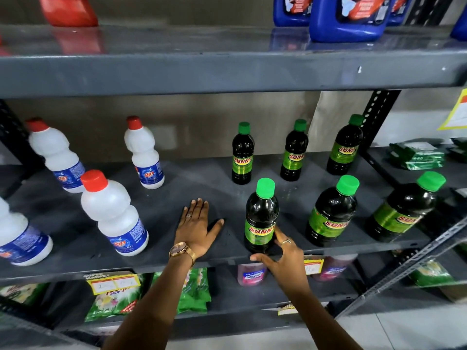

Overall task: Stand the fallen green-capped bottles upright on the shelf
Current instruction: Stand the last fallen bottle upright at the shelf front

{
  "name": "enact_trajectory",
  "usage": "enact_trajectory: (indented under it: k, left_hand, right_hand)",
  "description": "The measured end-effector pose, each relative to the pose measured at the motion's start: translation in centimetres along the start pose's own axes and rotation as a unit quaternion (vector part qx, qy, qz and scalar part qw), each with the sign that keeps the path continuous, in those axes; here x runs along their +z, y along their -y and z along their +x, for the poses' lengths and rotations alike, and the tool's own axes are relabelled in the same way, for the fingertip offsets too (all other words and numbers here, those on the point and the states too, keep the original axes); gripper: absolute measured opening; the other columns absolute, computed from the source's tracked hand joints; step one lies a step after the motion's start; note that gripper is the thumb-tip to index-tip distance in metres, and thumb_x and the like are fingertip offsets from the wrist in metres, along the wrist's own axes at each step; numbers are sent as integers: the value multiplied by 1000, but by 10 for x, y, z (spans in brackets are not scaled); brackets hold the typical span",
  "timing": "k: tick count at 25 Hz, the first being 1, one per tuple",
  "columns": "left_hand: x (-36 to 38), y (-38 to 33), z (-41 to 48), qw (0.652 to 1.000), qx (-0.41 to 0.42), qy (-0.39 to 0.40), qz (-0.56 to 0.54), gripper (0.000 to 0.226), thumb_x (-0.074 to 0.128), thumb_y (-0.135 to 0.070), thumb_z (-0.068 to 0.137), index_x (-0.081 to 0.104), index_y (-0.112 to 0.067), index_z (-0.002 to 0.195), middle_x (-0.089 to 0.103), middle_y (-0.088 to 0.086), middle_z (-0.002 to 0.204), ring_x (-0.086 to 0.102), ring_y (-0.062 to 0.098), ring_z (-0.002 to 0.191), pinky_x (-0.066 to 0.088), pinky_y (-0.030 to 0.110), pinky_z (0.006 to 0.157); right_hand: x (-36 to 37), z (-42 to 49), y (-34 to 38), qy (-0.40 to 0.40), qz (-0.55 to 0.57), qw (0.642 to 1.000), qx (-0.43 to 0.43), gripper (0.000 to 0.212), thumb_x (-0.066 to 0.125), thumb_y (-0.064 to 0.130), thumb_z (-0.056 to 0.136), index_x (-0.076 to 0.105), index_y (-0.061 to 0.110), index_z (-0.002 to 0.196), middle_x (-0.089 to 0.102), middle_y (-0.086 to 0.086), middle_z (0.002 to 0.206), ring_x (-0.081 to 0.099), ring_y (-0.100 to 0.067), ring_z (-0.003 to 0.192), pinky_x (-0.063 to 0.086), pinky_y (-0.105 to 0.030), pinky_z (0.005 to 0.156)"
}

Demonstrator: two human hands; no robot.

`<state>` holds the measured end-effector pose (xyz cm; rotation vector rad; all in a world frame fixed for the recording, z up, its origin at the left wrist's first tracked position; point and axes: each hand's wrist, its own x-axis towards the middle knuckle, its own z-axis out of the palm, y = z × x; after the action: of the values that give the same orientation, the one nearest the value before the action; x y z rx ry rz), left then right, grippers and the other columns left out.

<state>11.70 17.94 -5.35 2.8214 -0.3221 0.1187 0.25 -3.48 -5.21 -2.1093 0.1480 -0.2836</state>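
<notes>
Several dark bottles with green caps and green "SUNNY" labels stand upright on the right half of the grey middle shelf (161, 205). Three are in a back row (242, 155) (294, 152) (346, 147). The front row holds three more (261, 213) (332, 213) (404, 210). My right hand (283, 258) wraps the base of the front-left bottle, fingers on its right side and thumb under its front. My left hand (195, 228) lies flat and open on the bare shelf just left of that bottle. No bottle lies on its side.
White red-capped bottles (115, 213) (144, 152) (54, 155) stand on the shelf's left half. Blue jugs (348, 18) and a red container (68, 8) sit on the shelf above. Green packets (194, 289) fill the shelf below. A perforated post (376, 117) bounds the right end.
</notes>
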Motion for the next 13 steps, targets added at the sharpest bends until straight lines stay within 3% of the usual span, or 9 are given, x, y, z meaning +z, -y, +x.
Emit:
enact_trajectory:
  k: [6, 9, 11, 13]
  left_hand:
    - [1, -1, -2, 1000, -4, 11, -12, 77, 30, -61, 90, 14, -12, 148, 10, 7, 160, 3, 18, 148, -2, 34, 121]
    - [-5, -4, -5, 999, -14, 32, -16, 75, 33, -57, 92, 15, -11, 148, 11, 8, 160, 4, 19, 148, 0, 34, 121]
    - [-11, -13, -16, 996, -38, 26, -82, 72, 41, -50, 93, 17, -9, 147, 15, 10, 159, 8, 21, 148, 5, 35, 122]
    - [-15, -35, -45, 965, -91, -72, -236, 66, 53, -37, 92, 25, -10, 145, 28, 12, 155, 22, 26, 145, 17, 37, 120]
  right_hand:
    - [-3, 0, -7, 20, 34, 999, 7, 84, 89, 30, 61, 53, 22, 136, 64, -2, 117, 59, -21, 115, 46, -28, 95]
    - [-6, 3, -2, 38, 38, 999, 1, 87, 88, 29, 64, 49, 18, 140, 63, -8, 127, 57, -22, 121, 46, -36, 102]
    - [-15, -1, 0, 74, 103, 992, 7, 99, 89, 28, 63, 39, 17, 147, 56, -3, 139, 51, -16, 129, 43, -31, 107]
    - [-33, -17, -5, 92, 194, 976, 32, 99, 89, 37, 61, 41, 24, 146, 53, 8, 141, 51, -9, 128, 44, -22, 102]
